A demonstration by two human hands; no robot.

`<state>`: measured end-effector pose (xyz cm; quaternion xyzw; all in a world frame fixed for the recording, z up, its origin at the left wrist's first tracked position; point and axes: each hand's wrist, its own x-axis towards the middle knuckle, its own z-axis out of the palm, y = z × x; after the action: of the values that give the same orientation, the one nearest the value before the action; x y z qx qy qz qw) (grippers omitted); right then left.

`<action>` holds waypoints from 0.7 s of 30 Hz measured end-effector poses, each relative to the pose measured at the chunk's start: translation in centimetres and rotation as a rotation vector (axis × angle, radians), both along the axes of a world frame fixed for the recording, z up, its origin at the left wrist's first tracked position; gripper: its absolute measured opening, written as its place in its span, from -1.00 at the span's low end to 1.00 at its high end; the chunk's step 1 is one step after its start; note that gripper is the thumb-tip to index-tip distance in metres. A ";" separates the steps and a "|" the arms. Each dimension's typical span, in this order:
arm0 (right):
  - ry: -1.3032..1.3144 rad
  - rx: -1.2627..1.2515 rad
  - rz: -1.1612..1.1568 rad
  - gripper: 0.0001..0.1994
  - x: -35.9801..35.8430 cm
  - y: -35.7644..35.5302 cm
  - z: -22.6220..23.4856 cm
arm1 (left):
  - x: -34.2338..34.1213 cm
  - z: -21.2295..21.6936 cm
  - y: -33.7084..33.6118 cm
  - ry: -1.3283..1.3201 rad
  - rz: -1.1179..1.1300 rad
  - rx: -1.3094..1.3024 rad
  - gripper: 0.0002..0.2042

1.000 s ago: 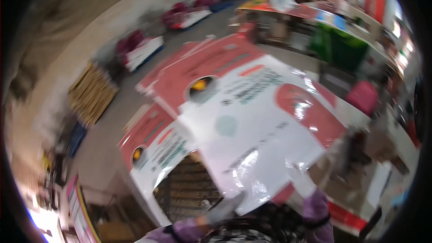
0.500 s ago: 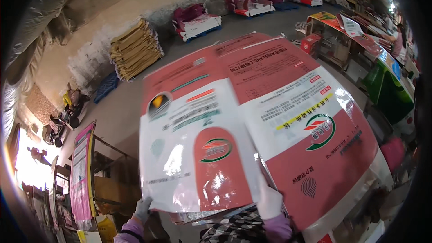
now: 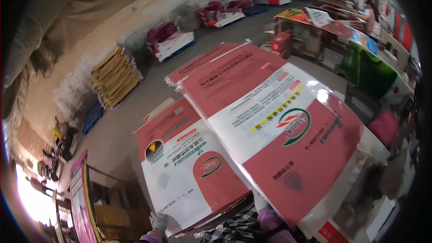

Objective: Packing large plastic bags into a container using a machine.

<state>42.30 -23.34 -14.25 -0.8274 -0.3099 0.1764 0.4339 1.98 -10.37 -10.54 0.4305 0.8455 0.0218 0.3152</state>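
Red and white, with a glossy sheet-like face and a rounded red panel, the left printed sack (image 3: 175, 198) lies before us, on top of what looks like a pile, judging by the layered near edge. To its right, a larger red-and-white printed sack with a green-ringed emblem (image 3: 252, 85) lies slanted, its left edge over or against the first one's right side; we cannot tell which.

Our left hand (image 3: 157, 222), below a purple sleeve, is at the left sack's near left corner, its fingers seemingly bent there; whether they pinch the sheet we cannot tell. Our right hand (image 3: 259, 199) sits at the near end of the seam between both sacks, fingers mostly hidden, so we cannot tell their spread. Hands at opposite near corners probably keep the flat, slippery sheet straight.

Compared with half a second ago, the left sack sits lower and nearer us, uncovering the far left corner of the right sack. Our right hand, plainly visible then, is now partly hidden.
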 end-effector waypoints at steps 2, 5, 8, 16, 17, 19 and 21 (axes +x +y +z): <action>-0.021 0.091 -0.018 -0.55 -2.7 -1.2 3.6 | 4.2 4.8 1.8 0.345 -0.732 0.902 -0.52; 0.148 0.076 0.350 -0.65 -4.2 -3.9 5.5 | 22.6 13.0 0.4 -0.244 -1.555 0.812 -0.57; -0.291 0.192 0.520 -0.70 -6.3 -5.5 5.0 | 38.4 19.4 -10.4 -0.578 -1.813 0.818 -0.63; -0.339 0.185 -0.212 -0.86 5.0 -23.1 15.3 | 48.4 10.7 -14.2 -0.777 -1.959 0.282 -0.81; 0.157 0.197 -0.623 -0.84 6.9 -23.5 18.8 | 47.9 10.0 -13.2 -0.969 -1.826 0.286 -0.90; 0.200 0.462 -0.651 -0.68 9.4 -24.5 18.5 | 47.6 11.2 -14.1 -0.960 -1.904 0.329 -0.92; 0.253 0.374 -0.408 -0.68 9.9 -23.7 18.3 | 47.2 13.2 -14.5 -0.898 -1.994 0.420 -0.92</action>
<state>52.16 -47.09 4.04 -0.7498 -0.1081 0.1272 0.6403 49.14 -24.90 2.63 0.9148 -0.0903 0.0553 0.3897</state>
